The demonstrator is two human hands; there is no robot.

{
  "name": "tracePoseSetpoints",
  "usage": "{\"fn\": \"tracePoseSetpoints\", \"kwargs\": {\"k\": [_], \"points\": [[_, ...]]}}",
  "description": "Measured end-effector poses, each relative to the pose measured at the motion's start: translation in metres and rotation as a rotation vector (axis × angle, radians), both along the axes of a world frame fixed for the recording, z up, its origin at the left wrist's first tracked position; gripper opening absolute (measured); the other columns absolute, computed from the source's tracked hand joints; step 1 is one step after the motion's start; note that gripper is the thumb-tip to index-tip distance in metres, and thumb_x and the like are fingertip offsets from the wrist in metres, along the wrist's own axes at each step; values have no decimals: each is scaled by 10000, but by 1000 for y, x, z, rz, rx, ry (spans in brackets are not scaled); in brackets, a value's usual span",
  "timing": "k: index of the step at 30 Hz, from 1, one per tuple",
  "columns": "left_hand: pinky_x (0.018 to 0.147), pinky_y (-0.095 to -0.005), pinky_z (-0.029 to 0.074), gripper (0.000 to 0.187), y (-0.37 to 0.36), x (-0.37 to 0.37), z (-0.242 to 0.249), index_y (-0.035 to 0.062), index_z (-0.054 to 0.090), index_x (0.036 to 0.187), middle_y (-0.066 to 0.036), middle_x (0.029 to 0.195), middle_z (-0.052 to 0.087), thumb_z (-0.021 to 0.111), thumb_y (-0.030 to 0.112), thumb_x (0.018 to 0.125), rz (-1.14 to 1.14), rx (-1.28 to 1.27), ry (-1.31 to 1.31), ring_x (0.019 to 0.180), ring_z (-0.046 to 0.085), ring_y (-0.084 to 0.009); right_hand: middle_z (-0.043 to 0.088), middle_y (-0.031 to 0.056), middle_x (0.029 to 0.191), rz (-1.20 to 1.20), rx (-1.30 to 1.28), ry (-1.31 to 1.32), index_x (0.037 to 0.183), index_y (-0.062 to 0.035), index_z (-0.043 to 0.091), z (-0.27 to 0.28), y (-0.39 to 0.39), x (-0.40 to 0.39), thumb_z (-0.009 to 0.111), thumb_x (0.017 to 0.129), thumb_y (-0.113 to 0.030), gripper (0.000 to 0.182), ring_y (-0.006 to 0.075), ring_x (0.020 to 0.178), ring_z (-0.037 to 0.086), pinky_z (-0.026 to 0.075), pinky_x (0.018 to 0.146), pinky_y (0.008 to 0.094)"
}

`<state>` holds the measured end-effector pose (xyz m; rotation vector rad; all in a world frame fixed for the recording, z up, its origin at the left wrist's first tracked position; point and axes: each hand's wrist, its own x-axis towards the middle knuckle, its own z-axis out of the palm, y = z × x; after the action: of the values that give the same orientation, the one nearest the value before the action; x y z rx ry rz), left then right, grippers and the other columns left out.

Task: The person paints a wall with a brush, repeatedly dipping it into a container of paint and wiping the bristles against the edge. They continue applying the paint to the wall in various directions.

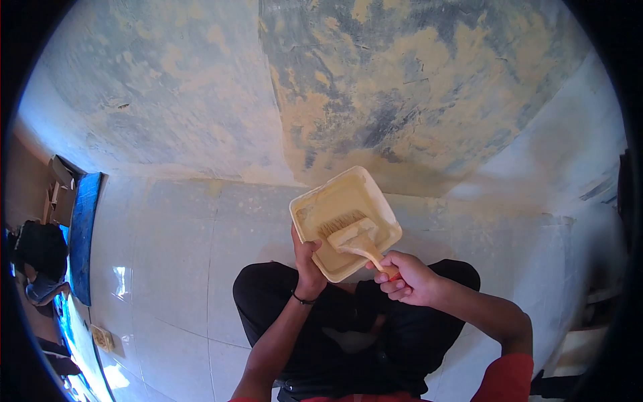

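Note:
My left hand [309, 262] grips the near left side of a cream plastic tub [384, 207], its thumb over the rim and the other fingers hidden beneath. Pale yellow paint coats the inside of the tub. In my right hand [410, 277] is the handle of a wide paintbrush [355, 238], fingers wrapped round its reddish end. The brush lies tilted across the tub, its bristles down in the paint and its head smeared with it. The tub is held above my lap, between my knees and the wall.
Ahead rises a wall [402, 87] patched with yellowish and grey coating, with a vertical seam. Glossy tiles [171, 268] cover the floor. To the left are a blue board [85, 238], a dark bundle [41, 248] and a small yellowish block [102, 338].

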<state>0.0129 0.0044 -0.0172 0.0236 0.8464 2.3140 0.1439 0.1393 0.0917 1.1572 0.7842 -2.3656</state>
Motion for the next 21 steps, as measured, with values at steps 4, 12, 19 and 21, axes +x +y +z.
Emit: {"fn": "tracePoseSetpoints", "kwargs": {"k": [4,12,19,21], "points": [[1005,-388,323,702,-1,-2,-4,76,233,1349,-119,1274,373,479,134,695,17,0,27,1200,378,-264,426,0,678,2,4,13,1021,-61,468,-3,0,-4,419,837,-201,237,29,407,298,233,322,161],[1007,-387,321,709,1,-3,1,69,226,1351,-120,1279,366,483,140,694,13,29,27,1207,371,-263,420,14,703,29,19,11,989,-65,438,7,-1,-6,413,818,-175,205,40,430,292,229,340,180],[1013,-381,315,758,3,-1,4,65,190,1357,-132,1270,365,483,148,663,32,-15,114,1207,365,-261,421,12,701,49,24,-11,995,-63,437,7,-2,-10,411,814,-172,213,40,425,289,230,337,178],[1012,-379,316,755,3,-1,1,65,190,1356,-133,1268,364,480,142,664,20,-16,112,1205,366,-258,420,11,699,50,20,3,994,-61,438,6,-3,-12,411,814,-172,213,39,423,288,230,336,178]]}}
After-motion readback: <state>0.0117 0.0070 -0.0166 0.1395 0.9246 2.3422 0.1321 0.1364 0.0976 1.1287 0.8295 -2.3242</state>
